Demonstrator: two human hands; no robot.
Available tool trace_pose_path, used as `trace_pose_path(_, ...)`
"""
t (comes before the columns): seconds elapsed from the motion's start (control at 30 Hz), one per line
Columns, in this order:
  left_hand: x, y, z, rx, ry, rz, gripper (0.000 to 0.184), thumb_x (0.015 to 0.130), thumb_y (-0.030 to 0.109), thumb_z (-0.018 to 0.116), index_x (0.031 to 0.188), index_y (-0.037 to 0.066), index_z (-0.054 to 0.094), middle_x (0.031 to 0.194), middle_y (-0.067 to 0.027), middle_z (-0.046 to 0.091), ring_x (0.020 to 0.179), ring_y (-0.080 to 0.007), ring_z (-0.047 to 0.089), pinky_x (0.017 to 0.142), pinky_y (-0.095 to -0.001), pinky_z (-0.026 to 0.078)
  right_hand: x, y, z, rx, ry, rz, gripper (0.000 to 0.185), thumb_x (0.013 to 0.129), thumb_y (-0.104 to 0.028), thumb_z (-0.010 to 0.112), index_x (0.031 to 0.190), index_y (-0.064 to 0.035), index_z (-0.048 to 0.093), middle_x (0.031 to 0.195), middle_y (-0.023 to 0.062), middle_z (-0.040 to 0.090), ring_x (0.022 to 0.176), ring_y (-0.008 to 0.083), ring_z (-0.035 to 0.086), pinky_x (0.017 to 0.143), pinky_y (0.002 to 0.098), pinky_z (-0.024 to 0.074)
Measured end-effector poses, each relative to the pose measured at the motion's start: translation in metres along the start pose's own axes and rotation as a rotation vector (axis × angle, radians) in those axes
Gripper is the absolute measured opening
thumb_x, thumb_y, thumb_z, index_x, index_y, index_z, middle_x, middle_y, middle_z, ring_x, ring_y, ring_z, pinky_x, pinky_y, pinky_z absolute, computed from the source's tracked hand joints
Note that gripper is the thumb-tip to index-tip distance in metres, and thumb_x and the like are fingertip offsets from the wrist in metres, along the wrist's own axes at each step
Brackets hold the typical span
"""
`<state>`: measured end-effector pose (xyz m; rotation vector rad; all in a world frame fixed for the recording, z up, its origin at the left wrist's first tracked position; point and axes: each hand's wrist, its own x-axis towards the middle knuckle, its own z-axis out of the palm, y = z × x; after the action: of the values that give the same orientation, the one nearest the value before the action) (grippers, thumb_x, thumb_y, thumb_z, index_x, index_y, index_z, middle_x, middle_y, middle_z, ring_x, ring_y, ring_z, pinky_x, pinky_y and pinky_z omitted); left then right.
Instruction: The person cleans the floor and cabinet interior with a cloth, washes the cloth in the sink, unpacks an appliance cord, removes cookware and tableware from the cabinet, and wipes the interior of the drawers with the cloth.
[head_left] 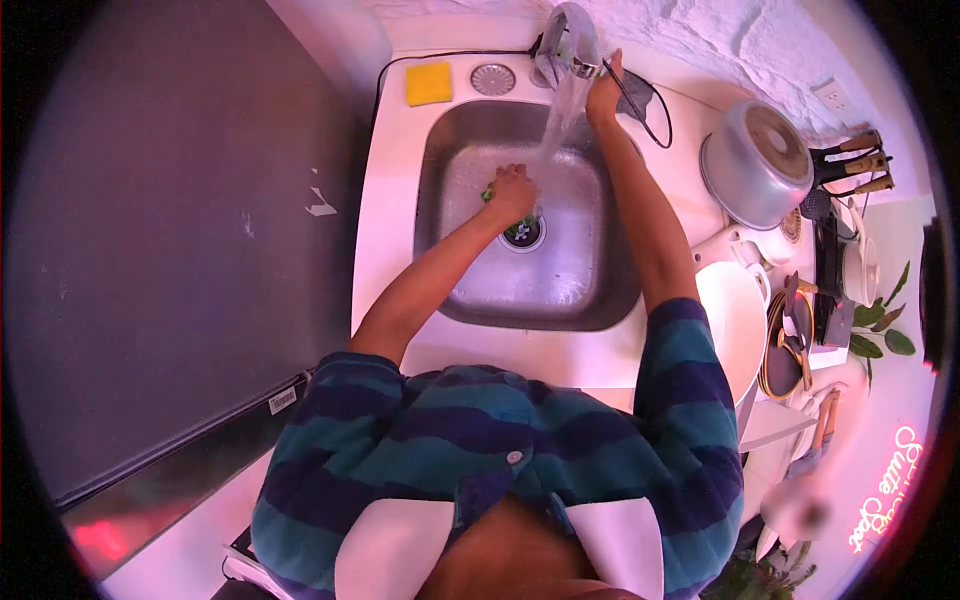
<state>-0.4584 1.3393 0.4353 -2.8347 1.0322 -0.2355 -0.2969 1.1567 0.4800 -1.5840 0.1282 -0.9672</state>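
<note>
My left hand (513, 192) is closed around a small bunch of green leaves (487, 192), mostly hidden under the fingers, above the drain (522, 235) of the steel sink (580, 280). More green bits lie at the drain. Water (563, 118) runs from the faucet (570, 35) and falls close beside the left hand. My right hand (604, 92) reaches past the sink's far edge to the right side of the faucet. One finger points up there; the others are partly hidden, so its grip is unclear.
A yellow sponge (429, 84) and a round drain strainer (493, 79) lie on the far left counter. An upturned metal pot (757, 165), a white basin (735, 320) and black utensils (850, 165) stand to the right. A thin black cable (655, 130) loops behind the sink. A dark grey panel (190, 230) borders the left.
</note>
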Motion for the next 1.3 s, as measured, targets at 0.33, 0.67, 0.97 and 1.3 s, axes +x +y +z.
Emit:
trace_pose_path(0.33,-0.033,-0.046,-0.016,-2.225,-0.372,-0.737,0.035,0.083,0.035,0.054,0.104,0.006,0.057,0.092,-0.0077,0.062,0.079,-0.0179,0.061,0.068,-0.0309,0.049,-0.072,-0.071,-0.051,-0.388,-0.09,0.084,0.056,0.058,-0.028,0.073,0.095,0.0061,0.047,0.09,0.0186,0.052,0.089,0.0316,0.052,0.08,0.0381,0.0403)
trace_pose_path(0.67,-0.073,-0.057,0.121,-1.251,-0.33,-0.767,0.048,0.08,0.043,0.052,0.105,0.002,0.057,0.104,-0.018,0.058,0.096,-0.0307,0.056,0.083,-0.0381,0.042,-0.158,-0.085,-0.088,-1.532,-1.493,-0.161,0.029,0.06,-0.019,0.063,0.084,-0.0029,0.062,0.08,0.0153,0.063,0.078,0.0289,0.062,0.071,0.0394,0.0474)
trace_pose_path(0.97,-0.069,-0.056,0.201,-1.653,-0.261,-1.195,0.053,0.077,0.045,0.056,0.104,-0.001,0.057,0.102,-0.0196,0.057,0.095,-0.0303,0.055,0.081,-0.039,0.043,-0.197,-0.132,-0.053,-1.35,-1.258,-0.318,0.013,0.068,-0.015,0.056,0.076,-0.0124,0.067,0.078,0.0096,0.064,0.076,0.0251,0.063,0.065,0.0366,0.0492)
trace_pose_path(1.3,-0.075,-0.047,0.144,-1.488,-0.237,-1.212,0.059,0.076,0.048,0.055,0.103,-0.004,0.056,0.104,-0.0252,0.055,0.1,-0.0352,0.053,0.084,-0.0391,0.041,-0.21,-0.11,-0.1,-1.31,-1.136,-0.055,0.018,0.066,-0.016,0.058,0.08,-0.0081,0.063,0.078,0.0142,0.062,0.074,0.0306,0.061,0.064,0.0422,0.0483)
